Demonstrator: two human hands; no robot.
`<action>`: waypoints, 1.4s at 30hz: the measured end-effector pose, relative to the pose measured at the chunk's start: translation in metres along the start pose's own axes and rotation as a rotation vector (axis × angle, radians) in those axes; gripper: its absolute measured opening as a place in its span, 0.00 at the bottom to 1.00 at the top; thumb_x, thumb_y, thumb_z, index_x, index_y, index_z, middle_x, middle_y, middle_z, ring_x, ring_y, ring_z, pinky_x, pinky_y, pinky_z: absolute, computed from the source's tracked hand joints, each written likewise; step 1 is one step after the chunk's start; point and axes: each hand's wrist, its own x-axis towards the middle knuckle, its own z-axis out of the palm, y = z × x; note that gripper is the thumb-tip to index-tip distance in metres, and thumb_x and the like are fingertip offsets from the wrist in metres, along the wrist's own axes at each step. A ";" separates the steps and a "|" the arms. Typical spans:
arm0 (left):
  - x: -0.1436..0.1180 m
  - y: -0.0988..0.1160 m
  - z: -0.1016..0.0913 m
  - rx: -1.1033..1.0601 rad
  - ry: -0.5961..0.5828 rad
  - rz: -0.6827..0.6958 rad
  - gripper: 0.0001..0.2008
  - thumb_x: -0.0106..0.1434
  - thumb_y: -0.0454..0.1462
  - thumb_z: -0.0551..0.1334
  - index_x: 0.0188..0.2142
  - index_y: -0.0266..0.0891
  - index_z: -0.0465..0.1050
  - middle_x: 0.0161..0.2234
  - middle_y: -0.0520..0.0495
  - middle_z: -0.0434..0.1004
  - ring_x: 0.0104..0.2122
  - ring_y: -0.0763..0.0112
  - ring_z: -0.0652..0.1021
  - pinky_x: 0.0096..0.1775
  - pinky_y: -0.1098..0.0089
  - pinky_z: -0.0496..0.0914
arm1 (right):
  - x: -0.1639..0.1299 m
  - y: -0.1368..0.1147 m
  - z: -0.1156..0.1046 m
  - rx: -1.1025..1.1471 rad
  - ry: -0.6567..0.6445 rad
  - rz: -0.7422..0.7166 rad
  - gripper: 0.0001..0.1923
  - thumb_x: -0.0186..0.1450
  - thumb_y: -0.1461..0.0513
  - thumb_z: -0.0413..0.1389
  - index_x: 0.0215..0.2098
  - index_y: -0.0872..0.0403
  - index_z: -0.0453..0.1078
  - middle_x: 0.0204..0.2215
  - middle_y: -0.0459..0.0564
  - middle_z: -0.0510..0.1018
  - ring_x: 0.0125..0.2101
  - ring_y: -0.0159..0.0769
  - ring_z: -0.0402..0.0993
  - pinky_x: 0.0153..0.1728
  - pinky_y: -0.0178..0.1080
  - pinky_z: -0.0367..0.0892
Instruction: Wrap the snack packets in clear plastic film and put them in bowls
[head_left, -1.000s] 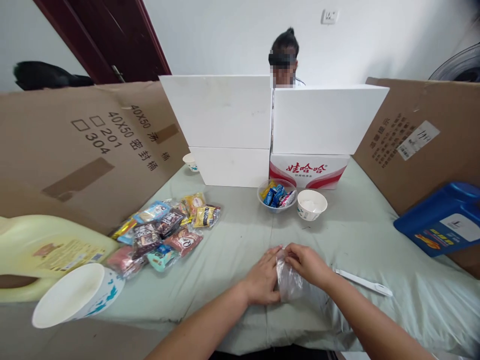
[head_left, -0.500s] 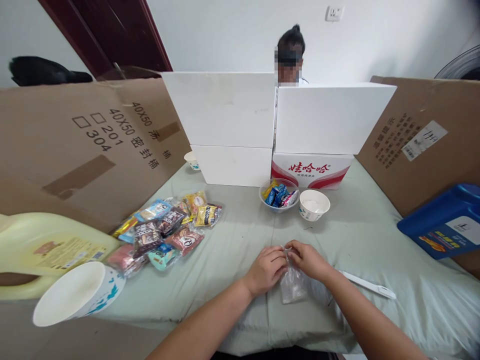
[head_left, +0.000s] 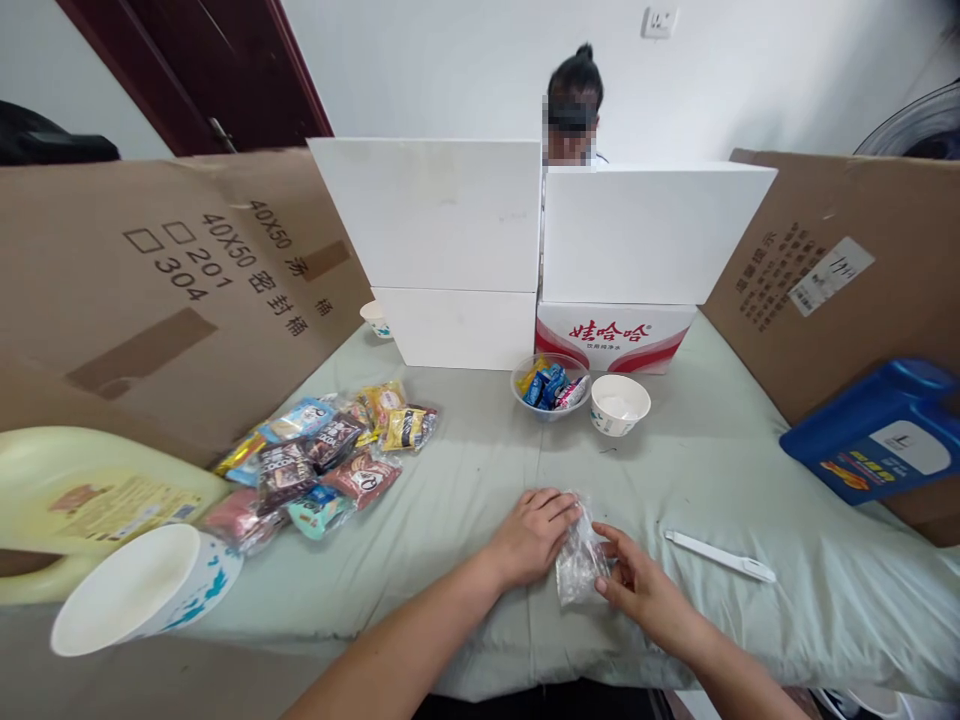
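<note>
Left hand pinches top of clear bag on cloth; right hand half open, fingertips on bag's lower edge; white tool near right

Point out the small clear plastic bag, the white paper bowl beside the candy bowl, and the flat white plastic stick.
Small clear plastic bag [head_left: 576,565]: head view, middle of the crinkled film.
White paper bowl [head_left: 619,405]: head view, inside bottom.
Flat white plastic stick [head_left: 718,556]: head view, mid-length.
</note>
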 end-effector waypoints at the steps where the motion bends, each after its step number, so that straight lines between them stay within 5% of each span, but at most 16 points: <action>1: 0.000 0.000 0.000 0.003 -0.008 -0.010 0.20 0.67 0.35 0.55 0.59 0.44 0.63 0.60 0.47 0.66 0.57 0.59 0.66 0.55 0.56 0.62 | -0.001 0.001 0.001 0.027 -0.013 -0.010 0.39 0.58 0.47 0.59 0.63 0.49 0.53 0.47 0.53 0.68 0.25 0.27 0.61 0.32 0.38 0.64; 4: 0.001 0.001 -0.001 0.015 -0.023 -0.029 0.21 0.67 0.35 0.55 0.59 0.42 0.63 0.60 0.47 0.65 0.57 0.58 0.65 0.56 0.55 0.62 | 0.000 0.000 0.002 0.122 -0.086 -0.052 0.42 0.59 0.47 0.59 0.65 0.47 0.49 0.50 0.54 0.67 0.27 0.28 0.62 0.32 0.38 0.63; 6: 0.001 0.001 -0.001 0.027 -0.027 -0.019 0.21 0.67 0.36 0.55 0.59 0.41 0.63 0.60 0.46 0.66 0.57 0.58 0.66 0.56 0.55 0.61 | 0.003 -0.002 0.002 0.112 -0.154 -0.066 0.41 0.59 0.48 0.59 0.65 0.48 0.50 0.42 0.50 0.70 0.28 0.29 0.61 0.32 0.37 0.62; 10: 0.000 0.001 -0.001 0.036 -0.015 0.000 0.21 0.68 0.36 0.54 0.60 0.42 0.63 0.59 0.45 0.67 0.56 0.58 0.66 0.55 0.55 0.62 | 0.005 -0.013 -0.001 -0.004 -0.229 -0.061 0.31 0.60 0.50 0.59 0.58 0.51 0.61 0.28 0.42 0.66 0.28 0.31 0.61 0.31 0.35 0.60; 14: 0.000 0.001 -0.002 0.041 -0.018 0.014 0.21 0.66 0.35 0.54 0.59 0.40 0.63 0.59 0.45 0.67 0.55 0.56 0.67 0.53 0.54 0.63 | 0.005 -0.025 -0.010 -0.076 -0.288 -0.061 0.21 0.60 0.52 0.57 0.50 0.51 0.70 0.33 0.46 0.71 0.30 0.32 0.64 0.33 0.36 0.62; 26: 0.000 0.004 0.002 0.083 -0.019 -0.042 0.23 0.67 0.40 0.55 0.61 0.41 0.60 0.61 0.44 0.64 0.56 0.55 0.65 0.54 0.53 0.61 | -0.025 -0.020 -0.029 -0.390 -0.135 -0.133 0.09 0.64 0.59 0.53 0.39 0.49 0.74 0.40 0.50 0.72 0.37 0.36 0.72 0.39 0.39 0.68; 29: 0.000 0.004 0.001 0.089 -0.030 -0.053 0.23 0.67 0.40 0.56 0.61 0.41 0.60 0.61 0.44 0.63 0.57 0.54 0.64 0.54 0.53 0.60 | -0.031 -0.016 -0.030 -0.554 0.068 -0.187 0.11 0.66 0.56 0.51 0.43 0.49 0.73 0.43 0.52 0.72 0.36 0.38 0.73 0.38 0.41 0.71; 33: -0.001 0.004 0.002 0.082 -0.033 -0.051 0.25 0.66 0.40 0.55 0.62 0.41 0.57 0.62 0.44 0.62 0.58 0.54 0.63 0.55 0.53 0.59 | -0.028 -0.022 -0.024 -0.851 0.443 -0.449 0.14 0.68 0.55 0.49 0.48 0.49 0.70 0.46 0.57 0.72 0.49 0.48 0.69 0.49 0.51 0.67; 38: -0.003 0.002 0.004 0.067 -0.012 -0.078 0.27 0.65 0.41 0.56 0.62 0.37 0.58 0.61 0.40 0.63 0.58 0.51 0.62 0.56 0.50 0.59 | -0.009 -0.019 0.005 -1.140 0.099 -0.748 0.34 0.67 0.52 0.51 0.66 0.55 0.51 0.63 0.59 0.61 0.64 0.50 0.50 0.61 0.54 0.54; 42: -0.004 -0.003 0.006 0.055 0.113 -0.142 0.23 0.64 0.36 0.55 0.59 0.38 0.62 0.58 0.40 0.66 0.57 0.53 0.64 0.55 0.51 0.61 | 0.000 0.008 0.020 -1.198 0.029 -0.693 0.42 0.65 0.46 0.50 0.69 0.59 0.43 0.65 0.62 0.53 0.65 0.51 0.46 0.62 0.54 0.50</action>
